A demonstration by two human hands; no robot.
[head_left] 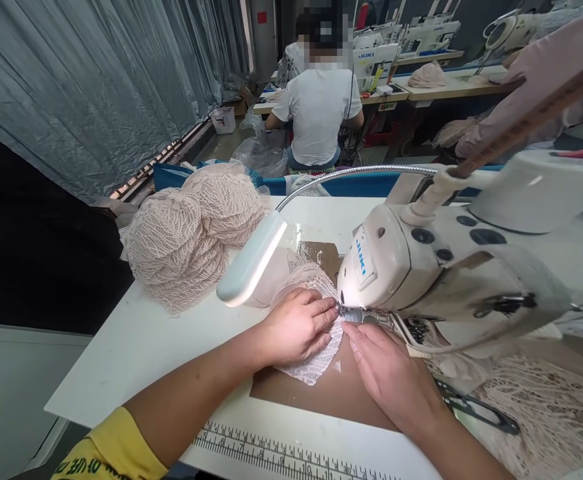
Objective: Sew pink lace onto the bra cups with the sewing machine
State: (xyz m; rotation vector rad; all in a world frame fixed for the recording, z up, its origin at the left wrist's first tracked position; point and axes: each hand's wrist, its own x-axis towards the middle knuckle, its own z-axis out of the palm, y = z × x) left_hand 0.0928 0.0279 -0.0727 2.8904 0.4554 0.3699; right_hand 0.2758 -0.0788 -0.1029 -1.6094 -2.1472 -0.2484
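A piece of pale pink lace fabric [312, 365] lies under the head of a white sewing machine [386, 260]. My left hand [296, 327] rests flat on the lace, its fingers pointing at the needle area and pressing the fabric down. To the right of the lace, my right hand [389, 373] lies with its fingers stretched out, the fingertips at the fabric's edge just below the presser foot. The needle itself is hidden by the machine head and my fingers. A lit lamp [254, 260] on a bendable neck hangs over the lace.
Stacked lace cups [176, 247] sit at the table's left back. Black-handled scissors [481, 407] and more lace [546, 407] lie right of my right hand. A printed ruler [291, 460] runs along the front edge. A co-worker in a white shirt [319, 110] sits ahead.
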